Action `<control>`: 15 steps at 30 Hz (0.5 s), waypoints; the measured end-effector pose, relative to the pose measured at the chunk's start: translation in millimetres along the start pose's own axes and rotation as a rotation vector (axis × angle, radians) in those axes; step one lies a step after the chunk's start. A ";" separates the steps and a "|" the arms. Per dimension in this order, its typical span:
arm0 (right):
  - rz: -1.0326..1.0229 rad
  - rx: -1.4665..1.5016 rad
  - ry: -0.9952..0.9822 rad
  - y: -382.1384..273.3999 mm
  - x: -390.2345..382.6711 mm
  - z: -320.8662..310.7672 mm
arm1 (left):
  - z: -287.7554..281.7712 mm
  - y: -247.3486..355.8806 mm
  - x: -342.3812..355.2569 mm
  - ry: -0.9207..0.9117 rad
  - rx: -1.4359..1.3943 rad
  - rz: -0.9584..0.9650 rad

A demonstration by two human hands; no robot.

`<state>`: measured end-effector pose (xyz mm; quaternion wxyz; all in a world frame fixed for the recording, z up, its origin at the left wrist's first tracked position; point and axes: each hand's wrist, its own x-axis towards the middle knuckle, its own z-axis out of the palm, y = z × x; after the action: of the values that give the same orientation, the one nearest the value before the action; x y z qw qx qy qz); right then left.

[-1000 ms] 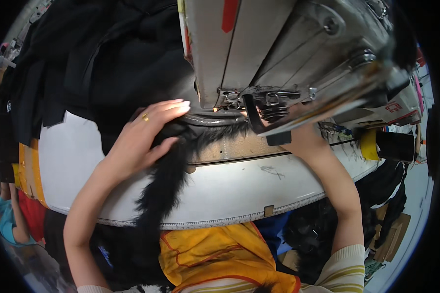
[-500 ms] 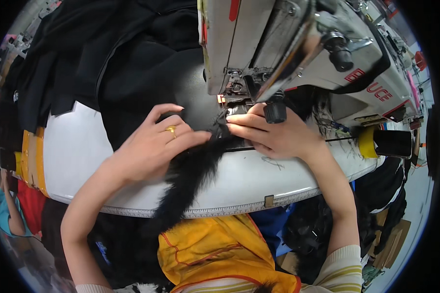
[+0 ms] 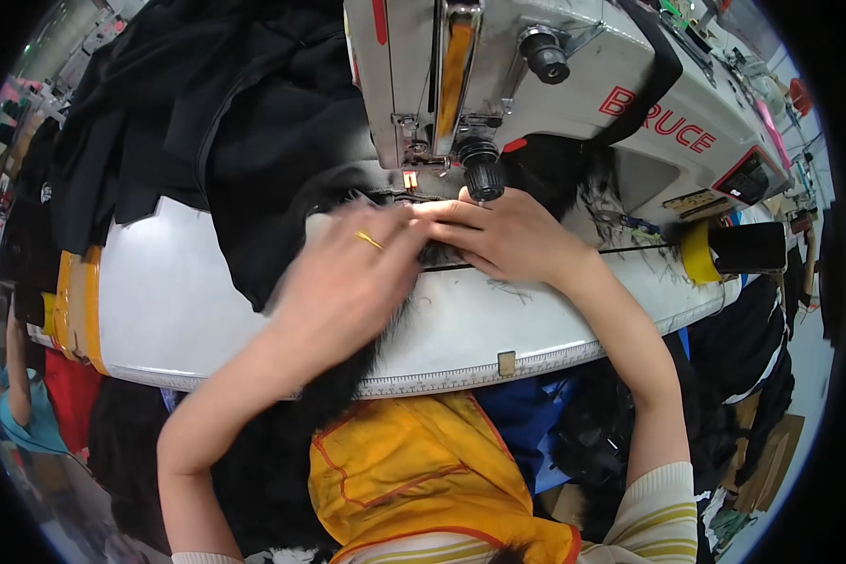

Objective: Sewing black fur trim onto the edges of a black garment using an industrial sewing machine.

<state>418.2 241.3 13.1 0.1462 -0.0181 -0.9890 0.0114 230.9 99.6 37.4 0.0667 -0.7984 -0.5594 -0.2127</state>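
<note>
Covering black fur (image 3: 343,385) with left hand (image 3: 343,282), beside right hand (image 3: 522,235), below white sewing machine (image 3: 573,99) with red lettering (image 3: 665,126); cannot tell either grip, wide or narrow

Left grip (image 3: 348,273) blurred, hiding part of the black fur strip (image 3: 345,383) beneath
Beyond it, the sewing machine (image 3: 573,103) is cut off at the view's top; whatever lies under the right grip (image 3: 517,240) is hidden.
</note>
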 end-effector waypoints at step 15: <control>0.507 -0.038 -0.174 16.2 11.2 -1.2 | 30.3 -55.3 15.6 0.009 0.202 -0.024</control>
<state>408.4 258.0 17.0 0.0527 -0.2671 -0.9617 0.0304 192.3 143.6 9.3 0.1466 -0.7800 -0.5871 -0.1596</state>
